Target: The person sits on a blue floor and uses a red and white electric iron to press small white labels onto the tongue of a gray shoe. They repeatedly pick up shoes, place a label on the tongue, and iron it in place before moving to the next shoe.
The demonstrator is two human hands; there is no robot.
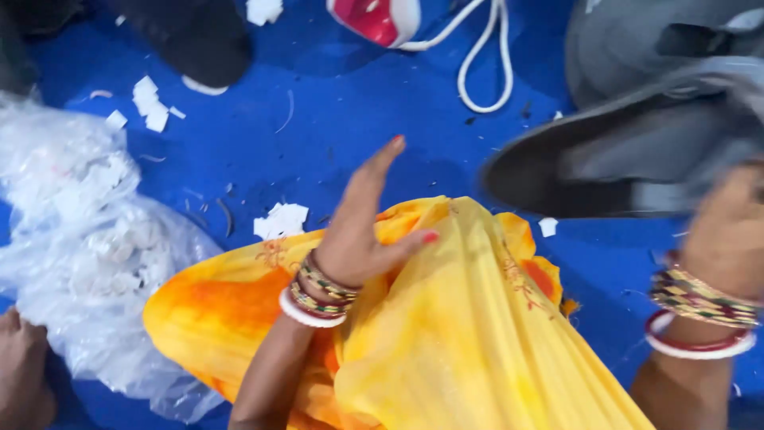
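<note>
Fingers of the left hand (362, 231) are spread and released, holding nothing; the hand is raised above yellow and orange cloth (446, 334) that drapes over the person's lap, with the thumb pointing right across the fabric. Bangles (318, 296) in white, red and gold ring that wrist. At the right edge, the right hand (728, 231) is blurred, yet it appears to be grasping the heel end of a grey shoe (629, 159), which lies tilted above the blue floor (350, 103), its dark sole toward the camera. More bangles (700, 318) sit on that wrist.

Just left of the cloth lies a crumpled clear plastic bag (87, 263) holding small white pieces. A white scrap (281, 220) rests on the floor near the left hand, and more white scraps (149, 102) are scattered farther up. Toward the top lie a black shoe (195, 40), a red and white object (378, 17) and a looping white cord (485, 56). Grey fabric (637, 40) fills the upper right corner.
</note>
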